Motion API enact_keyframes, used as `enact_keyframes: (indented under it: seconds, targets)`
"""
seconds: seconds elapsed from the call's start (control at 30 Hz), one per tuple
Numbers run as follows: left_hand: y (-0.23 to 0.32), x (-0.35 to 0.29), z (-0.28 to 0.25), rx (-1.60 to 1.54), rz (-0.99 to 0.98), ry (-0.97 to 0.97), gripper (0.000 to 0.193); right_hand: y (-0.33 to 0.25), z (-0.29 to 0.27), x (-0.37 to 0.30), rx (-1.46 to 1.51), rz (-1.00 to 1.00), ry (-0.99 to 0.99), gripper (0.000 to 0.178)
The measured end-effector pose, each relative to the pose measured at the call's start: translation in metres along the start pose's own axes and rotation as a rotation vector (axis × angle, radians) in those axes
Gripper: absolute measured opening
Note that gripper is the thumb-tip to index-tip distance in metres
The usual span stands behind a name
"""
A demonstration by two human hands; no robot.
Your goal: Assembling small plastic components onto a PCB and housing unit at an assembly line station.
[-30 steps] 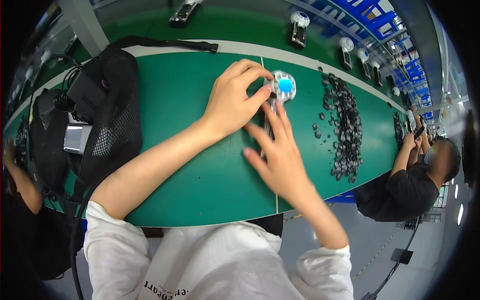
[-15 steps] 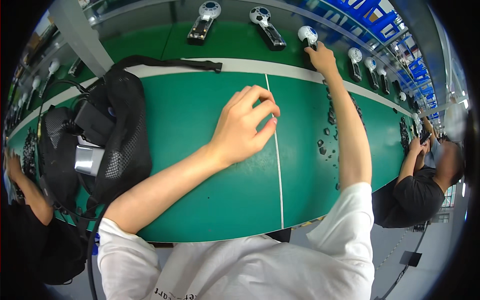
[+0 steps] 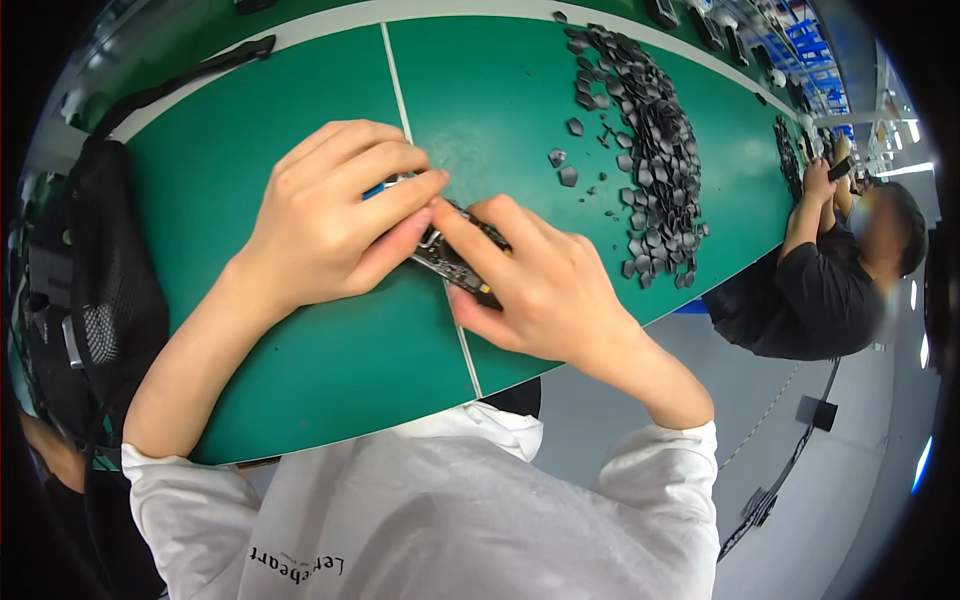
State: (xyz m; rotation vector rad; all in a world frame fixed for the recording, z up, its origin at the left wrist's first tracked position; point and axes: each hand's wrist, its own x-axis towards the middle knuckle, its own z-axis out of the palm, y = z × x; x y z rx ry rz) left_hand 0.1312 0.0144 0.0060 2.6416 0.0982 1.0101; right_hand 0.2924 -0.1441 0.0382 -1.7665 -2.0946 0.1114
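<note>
Both hands meet over the green table (image 3: 300,390) around a handheld device with a dark handle (image 3: 455,262), whose exposed circuit board shows between my fingers. My left hand (image 3: 340,215) curls over its far-left end, covering most of it; a bit of blue peeks out under the fingers. With thumb and fingers on either side, my right hand (image 3: 545,275) grips the handle end, its index finger reaching toward the left fingertips. What the fingertips touch there is hidden.
To the right spreads a heap of black pentagonal pieces (image 3: 655,150), with a few loose ones nearby. A black mesh bag (image 3: 110,260) stands at the left, its strap along the table's far edge. Further right sits a co-worker in black (image 3: 815,270). More devices line the far shelf.
My right hand has brought a white-headed device from the far shelf to the table. My left hand, empty before, has closed on it too. The view has shifted, showing more of the black pieces.
</note>
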Motion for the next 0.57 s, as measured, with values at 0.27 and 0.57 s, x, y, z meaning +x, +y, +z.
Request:
enact_keyframes:
  seconds: [0.27, 0.57]
  targets:
    - [0.002, -0.002, -0.001, -0.029, -0.097, -0.016, 0.026, 0.079, -0.03, 0.03, 0.228, 0.139, 0.183, 0.037]
    - [-0.004, -0.002, -0.001, -0.057, -0.078, 0.02, 0.019, 0.208, -0.037, 0.103, -0.321, 0.447, -0.014, 0.029]
